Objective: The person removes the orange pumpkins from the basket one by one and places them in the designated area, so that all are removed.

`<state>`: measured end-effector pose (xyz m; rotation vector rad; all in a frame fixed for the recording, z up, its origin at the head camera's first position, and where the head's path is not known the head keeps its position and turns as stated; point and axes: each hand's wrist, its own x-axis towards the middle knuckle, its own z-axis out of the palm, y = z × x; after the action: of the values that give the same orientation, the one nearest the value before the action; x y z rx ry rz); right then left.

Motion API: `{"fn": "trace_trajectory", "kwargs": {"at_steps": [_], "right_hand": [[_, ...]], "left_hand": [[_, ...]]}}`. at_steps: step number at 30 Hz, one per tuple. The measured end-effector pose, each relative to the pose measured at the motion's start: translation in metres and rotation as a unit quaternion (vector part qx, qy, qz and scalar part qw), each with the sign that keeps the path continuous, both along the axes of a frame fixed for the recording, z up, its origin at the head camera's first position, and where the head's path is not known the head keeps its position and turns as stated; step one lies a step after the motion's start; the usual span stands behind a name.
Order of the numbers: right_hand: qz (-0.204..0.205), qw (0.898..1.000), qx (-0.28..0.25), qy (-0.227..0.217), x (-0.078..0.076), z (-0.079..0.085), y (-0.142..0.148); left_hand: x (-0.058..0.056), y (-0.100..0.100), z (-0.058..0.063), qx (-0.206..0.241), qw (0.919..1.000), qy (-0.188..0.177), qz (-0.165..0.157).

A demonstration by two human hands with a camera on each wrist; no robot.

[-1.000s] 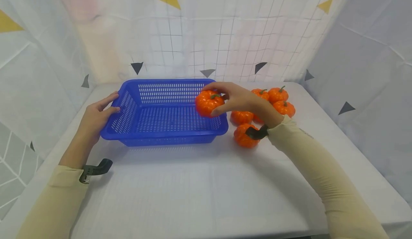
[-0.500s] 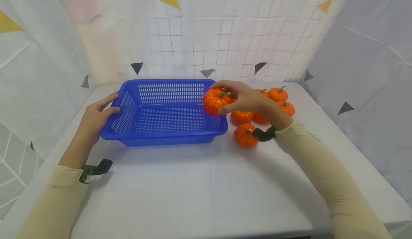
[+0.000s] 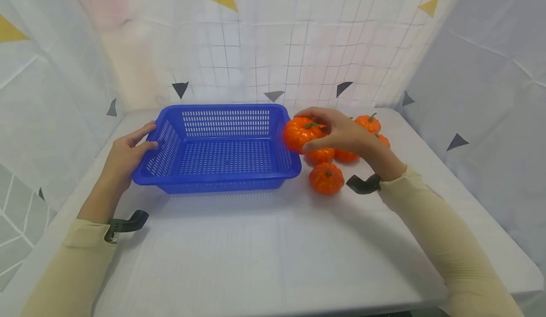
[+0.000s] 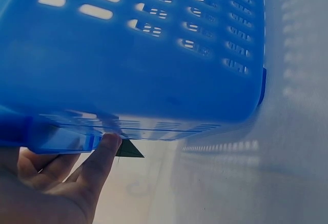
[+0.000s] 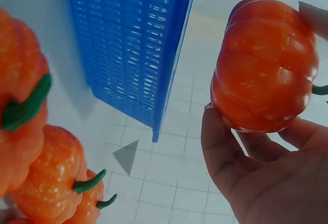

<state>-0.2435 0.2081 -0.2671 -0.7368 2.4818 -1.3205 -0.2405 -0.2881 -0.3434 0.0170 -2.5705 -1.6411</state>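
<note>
My right hand (image 3: pixel 343 131) grips a small orange toy pumpkin (image 3: pixel 298 135) with a green stem, thumb and fingers on opposite sides. This pumpkin (image 5: pixel 266 67) is in the air by the basket's right rim, as the right wrist view shows too. The blue plastic basket (image 3: pixel 222 179) has slotted walls, and no pumpkin lies in it. At its left end, my left hand (image 3: pixel 125 158) holds the rim, thumb over the edge. From the left wrist view, the fingers (image 4: pixel 100 165) lie against the basket's outer side.
Several more pumpkins sit on the white-covered table (image 3: pixel 213 255), right of the basket. One pumpkin (image 3: pixel 326 178) is nearest the front; another pumpkin (image 3: pixel 368 122) is at the back, and the right hand partly hides the group. Pale patterned sheets (image 3: pixel 256 42) hang around the table.
My right hand has moved to the right with the pumpkin, from above the basket's right part to its right rim. The left hand and the basket have stayed put.
</note>
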Motion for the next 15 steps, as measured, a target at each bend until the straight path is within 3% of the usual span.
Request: {"fn": "trace_trajectory", "kwargs": {"at_steps": [15], "right_hand": [[-0.066,0.998,0.014,0.004,0.017,-0.01,0.041]], "left_hand": [[-0.001,0.0,-0.001,-0.003,1.0,-0.001,0.002]]}}
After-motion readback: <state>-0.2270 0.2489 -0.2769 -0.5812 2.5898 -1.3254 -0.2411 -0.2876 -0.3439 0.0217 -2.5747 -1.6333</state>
